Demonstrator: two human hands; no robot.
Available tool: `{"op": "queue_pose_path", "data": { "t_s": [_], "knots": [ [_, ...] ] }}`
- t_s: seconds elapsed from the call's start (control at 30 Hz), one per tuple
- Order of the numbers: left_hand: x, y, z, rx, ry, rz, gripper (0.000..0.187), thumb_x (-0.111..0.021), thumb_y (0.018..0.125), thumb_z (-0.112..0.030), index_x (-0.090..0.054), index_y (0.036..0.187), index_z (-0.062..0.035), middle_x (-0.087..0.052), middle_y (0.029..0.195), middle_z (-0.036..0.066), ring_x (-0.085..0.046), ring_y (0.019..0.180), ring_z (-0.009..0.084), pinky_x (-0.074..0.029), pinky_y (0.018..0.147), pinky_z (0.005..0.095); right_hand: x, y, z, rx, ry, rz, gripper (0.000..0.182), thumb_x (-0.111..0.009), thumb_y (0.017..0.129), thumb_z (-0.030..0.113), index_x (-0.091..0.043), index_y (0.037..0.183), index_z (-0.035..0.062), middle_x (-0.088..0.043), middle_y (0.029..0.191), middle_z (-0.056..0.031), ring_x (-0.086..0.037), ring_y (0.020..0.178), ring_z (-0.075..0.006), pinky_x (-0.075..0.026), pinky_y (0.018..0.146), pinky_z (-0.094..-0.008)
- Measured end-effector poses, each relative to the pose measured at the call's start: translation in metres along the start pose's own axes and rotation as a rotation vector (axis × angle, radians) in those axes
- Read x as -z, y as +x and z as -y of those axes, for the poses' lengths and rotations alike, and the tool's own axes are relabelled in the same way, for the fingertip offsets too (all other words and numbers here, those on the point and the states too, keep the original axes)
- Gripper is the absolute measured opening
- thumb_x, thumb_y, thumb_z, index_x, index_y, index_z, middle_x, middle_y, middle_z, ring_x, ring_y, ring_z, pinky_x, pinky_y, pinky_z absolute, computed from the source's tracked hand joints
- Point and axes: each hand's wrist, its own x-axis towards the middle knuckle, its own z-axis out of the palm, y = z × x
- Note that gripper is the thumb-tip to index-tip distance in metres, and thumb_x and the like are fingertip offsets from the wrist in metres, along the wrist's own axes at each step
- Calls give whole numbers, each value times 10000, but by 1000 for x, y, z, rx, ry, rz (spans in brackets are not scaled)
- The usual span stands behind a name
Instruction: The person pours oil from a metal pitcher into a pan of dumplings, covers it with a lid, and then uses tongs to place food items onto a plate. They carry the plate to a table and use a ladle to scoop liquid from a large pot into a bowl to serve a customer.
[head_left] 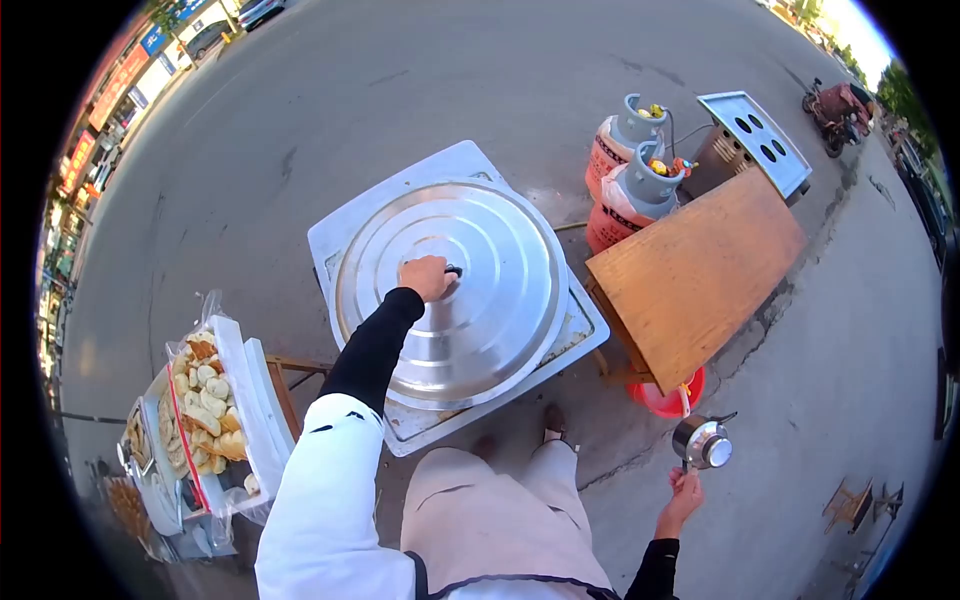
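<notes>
My left hand [428, 277] is closed around the dark knob [453, 272] of a very wide round metal lid [500, 330]. The lid lies on a square, pale metal-topped stand [455, 160] in front of me; whatever is under it is hidden. Out to my right, my right hand [682, 494] grips the handle of a small shiny metal kettle [703, 441] with a thin dark spout. The kettle is held up in the air beside the wooden table, near a red bucket [672, 400].
To the right stands a brown wooden table [700, 270], with gas cylinders [640, 195] and a metal stove [757, 140] behind it. At the left, a white box [245, 400] holds bread buns [207, 400]. Small stools [848, 505] stand on the pavement.
</notes>
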Motion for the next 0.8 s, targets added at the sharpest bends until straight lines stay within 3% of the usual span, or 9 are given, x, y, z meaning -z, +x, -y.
{"op": "queue_pose_path", "data": {
  "t_s": [0.2,0.23,0.3,0.4,0.47,0.5,0.57,0.67,0.8],
  "knots": [
    [-3,-19,25,135,-119,-121,237,-653,782,-301,-650,870,-81,-643,900,134,-613,861,352,-478,744,464,-69,100,54,92,-145,335,377,-475,971,254,-437,643,73,-586,723,-63,-540,657,-112,-422,612,-246],
    [-4,-31,40,120,-190,-237,223,-653,785,-285,-637,877,-82,-627,888,134,-600,865,350,-469,754,456,-78,110,62,113,-188,436,378,-469,975,263,-432,647,78,-579,725,-59,-528,647,-108,-417,607,-242],
    [2,-55,78,200,-271,-242,219,-646,799,-256,-611,867,-51,-606,899,163,-584,873,353,-453,749,443,-97,130,79,149,-251,532,377,-467,977,259,-437,650,73,-574,717,-54,-520,640,-99,-411,601,-236],
    [30,-110,123,225,-550,-392,230,-632,816,-206,-571,883,6,-574,819,153,-567,793,279,-449,698,374,-137,145,103,215,-344,669,365,-466,978,257,-471,672,58,-568,701,-40,-510,628,-82,-402,589,-225],
    [40,-144,162,255,-549,-408,207,-612,859,-205,-528,851,-16,-520,737,44,-539,723,153,-442,668,305,-167,148,115,241,-387,718,356,-468,978,258,-500,692,49,-566,694,-31,-507,622,-74,-399,583,-220],
    [43,-161,179,262,-554,-416,207,-612,859,-205,-528,851,-16,-520,737,44,-539,723,153,-442,668,305,-181,148,117,267,-379,770,347,-472,977,267,-529,717,45,-569,687,-24,-509,618,-72,-400,571,-221],
    [47,-192,201,444,-973,-367,181,-565,906,-195,-511,825,-42,-496,740,-8,-510,724,98,-427,655,279,-210,146,122,303,-374,824,341,-476,976,275,-558,742,42,-572,679,-16,-512,613,-69,-401,560,-223],
    [55,-229,208,531,-1169,-462,192,-526,939,-205,-501,813,-62,-490,743,-31,-471,710,66,-400,646,251,-253,131,136,312,-410,907,333,-481,974,289,-596,786,39,-582,675,-10,-516,598,-65,-407,551,-223],
    [40,-262,227,501,-1145,-563,199,-504,951,-247,-503,832,-87,-462,743,-49,-427,702,35,-371,652,208,-305,106,147,259,-433,993,358,-489,968,308,-573,744,42,-587,660,-16,-526,578,-64,-412,550,-219]
  ]
}}
